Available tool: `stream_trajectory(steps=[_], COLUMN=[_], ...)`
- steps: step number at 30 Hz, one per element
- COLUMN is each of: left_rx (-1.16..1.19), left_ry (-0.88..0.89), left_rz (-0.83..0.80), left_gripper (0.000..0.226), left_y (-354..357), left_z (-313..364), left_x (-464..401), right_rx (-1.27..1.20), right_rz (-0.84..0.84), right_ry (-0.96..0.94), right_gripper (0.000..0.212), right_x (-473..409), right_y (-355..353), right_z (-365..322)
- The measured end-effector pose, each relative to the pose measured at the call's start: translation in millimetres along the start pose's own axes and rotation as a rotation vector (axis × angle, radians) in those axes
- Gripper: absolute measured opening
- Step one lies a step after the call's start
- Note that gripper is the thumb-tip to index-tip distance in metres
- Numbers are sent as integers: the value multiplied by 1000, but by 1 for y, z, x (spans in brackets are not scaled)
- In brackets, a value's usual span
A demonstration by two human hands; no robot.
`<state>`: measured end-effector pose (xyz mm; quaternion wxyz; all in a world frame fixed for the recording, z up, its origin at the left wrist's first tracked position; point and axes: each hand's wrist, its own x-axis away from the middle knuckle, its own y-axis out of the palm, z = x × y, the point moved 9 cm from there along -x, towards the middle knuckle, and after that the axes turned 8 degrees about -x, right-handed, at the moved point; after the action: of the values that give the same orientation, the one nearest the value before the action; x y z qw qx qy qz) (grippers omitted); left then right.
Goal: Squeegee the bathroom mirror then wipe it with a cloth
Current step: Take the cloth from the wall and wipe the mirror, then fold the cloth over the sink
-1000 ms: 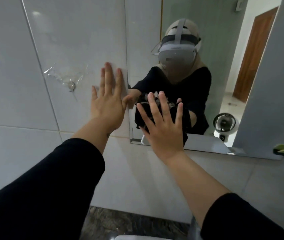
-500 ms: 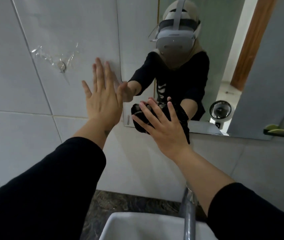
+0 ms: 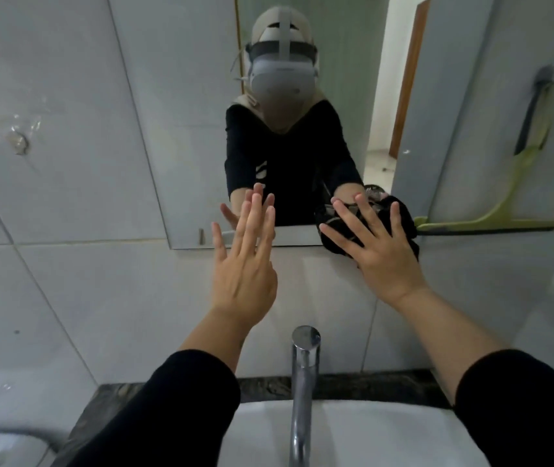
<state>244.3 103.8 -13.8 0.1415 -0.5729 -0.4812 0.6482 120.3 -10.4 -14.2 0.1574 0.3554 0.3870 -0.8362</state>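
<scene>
The bathroom mirror (image 3: 184,129) hangs on the tiled wall above the basin. My right hand (image 3: 380,251) lies flat with spread fingers on a crumpled black cloth (image 3: 403,214), pressing it against the mirror's bottom edge, right of centre. My left hand (image 3: 241,264) is open and holds nothing; its fingertips reach the glass at the lower edge. A green squeegee (image 3: 511,203) with a dark handle leans at the mirror's lower right, its blade along the bottom edge, just right of the cloth.
A chrome tap (image 3: 302,382) rises from the white basin (image 3: 370,433) directly below my hands. A dark stone counter (image 3: 268,385) runs along the wall. A small metal hook with torn tape (image 3: 19,143) sits on the tile at far left.
My right hand slid the cloth down and to the right along the mirror's bottom edge. My left hand left the tile beside the mirror's left edge and now rests at its lower edge.
</scene>
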Motion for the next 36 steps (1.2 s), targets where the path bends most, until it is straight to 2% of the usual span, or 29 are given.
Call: stream_trajectory(steps=[5,8,10,12,15,17,20,22,25,27,31,36], left_rx=[19,90,218,445,814,1076,1539,1643,1543,1376,903,600], left_ry=[89,175,231,229,97,-25,-254,-380,-428,-370,-220,-269], left_rz=[-6,-7,-45,-111,-239,-381,-500,-469,-310,-291,-196,-21], left_gripper=[86,77,66,55,48,47,42,33,20,13,5,10], left_y=[0,-5,-8,-14,-19,-17,-19,-28,-45,-54,-81,-116], left_z=[52,88,112,132,148,156,149,127,74,39,-39,-153], left_x=[-8,-11,-13,-15,-20,-21,-20,-18,-16,-12,-1,21], right_rx=[-55,-213,-374,-565,-957,-1233,-1363,-1415,-1503,-1390,-1328,-1284], right_rz=[-94,-173,-155,-167,-300,-396,-432,-525,-536,-476,-410,-304], right_ry=[206,379,479,591,710,754,812,859,899,797,639,455], right_gripper=[103,97,86,76,71,70,66,58,34,23,18,18], right_x=[40,64,73,78,76,65,41,30,9,-15,-72,-154], right_y=[-10,-23,-39,-49,-55,-65,-87,-92,-94,-95,-93,-92], right_z=[57,84,92,97,89,75,69,63,47,34,-15,-96])
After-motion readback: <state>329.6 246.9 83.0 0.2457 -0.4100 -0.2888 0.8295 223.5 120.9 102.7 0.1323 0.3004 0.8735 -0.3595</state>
